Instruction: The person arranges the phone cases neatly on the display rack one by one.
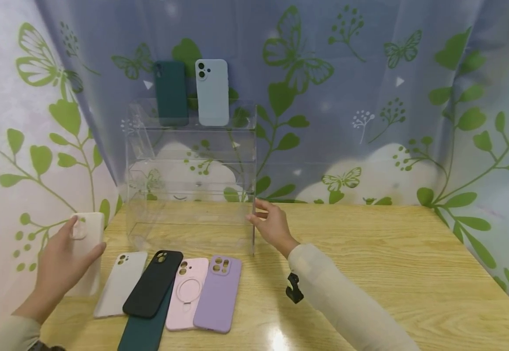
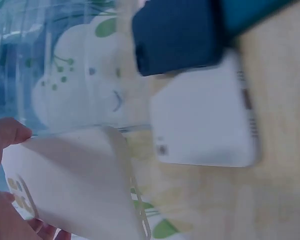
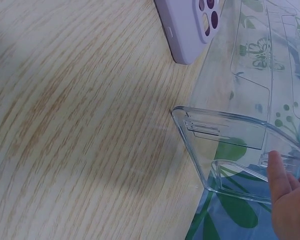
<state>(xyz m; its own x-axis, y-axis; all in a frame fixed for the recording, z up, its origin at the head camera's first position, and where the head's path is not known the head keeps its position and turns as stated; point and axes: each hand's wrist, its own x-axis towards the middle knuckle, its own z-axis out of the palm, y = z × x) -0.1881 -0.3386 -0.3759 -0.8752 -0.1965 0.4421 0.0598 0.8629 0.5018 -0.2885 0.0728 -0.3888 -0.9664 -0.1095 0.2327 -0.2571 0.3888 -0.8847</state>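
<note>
My left hand (image 1: 59, 256) holds a cream phone case (image 1: 88, 253) tilted upright at the left, thumb on one edge and fingers near its camera cutout. My right hand (image 1: 274, 224) grips the right side panel of a clear stepped display rack (image 1: 193, 214); in the right wrist view a finger (image 3: 278, 175) lies against the panel's outer face. On the rack's top tier stand a dark green phone case (image 1: 171, 92) and a pale blue one (image 1: 212, 92). The lower tiers hold no cases.
In front of the rack lie a white case (image 1: 120, 285), a black case (image 1: 153, 285) overlapping a dark green one (image 1: 145, 331), a pink case (image 1: 187, 292) with a ring, and a purple case (image 1: 219, 295). A patterned curtain (image 1: 346, 97) hangs behind the wooden table (image 1: 368, 253).
</note>
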